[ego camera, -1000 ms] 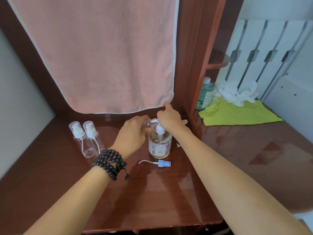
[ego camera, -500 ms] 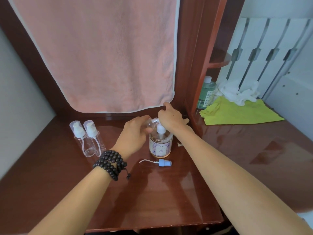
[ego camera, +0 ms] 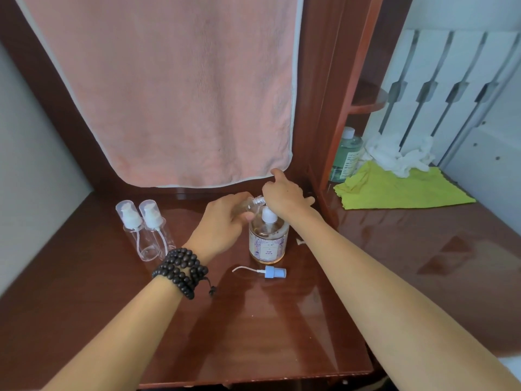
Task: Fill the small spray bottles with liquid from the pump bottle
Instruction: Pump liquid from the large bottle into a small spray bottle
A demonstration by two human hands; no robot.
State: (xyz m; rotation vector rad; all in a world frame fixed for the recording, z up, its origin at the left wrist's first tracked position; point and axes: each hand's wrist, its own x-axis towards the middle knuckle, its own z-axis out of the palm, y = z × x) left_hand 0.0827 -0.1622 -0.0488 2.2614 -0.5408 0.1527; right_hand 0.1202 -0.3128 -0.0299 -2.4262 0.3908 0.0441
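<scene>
A pump bottle (ego camera: 268,241) of amber liquid with a flowered label stands on the red-brown desk (ego camera: 253,328). My right hand (ego camera: 284,194) lies over its white pump head, index finger raised. My left hand (ego camera: 225,221) grips a small clear spray bottle (ego camera: 252,206), uncapped and tilted, its threaded neck against the pump's spout. That bottle's blue spray cap (ego camera: 272,272) with its dip tube lies on the desk in front of the pump bottle. Two more clear spray bottles (ego camera: 146,230) with white pumps and clear caps stand upright at the left.
A pink towel (ego camera: 174,88) hangs just behind the hands. A wooden partition (ego camera: 335,117) rises at the right. Beyond it are a green bottle (ego camera: 345,155), a yellow-green cloth (ego camera: 400,190) and crumpled white tissue (ego camera: 394,153).
Both hands stay at the pump head with the small bottle held under the spout. Only the camera view shifts slightly.
</scene>
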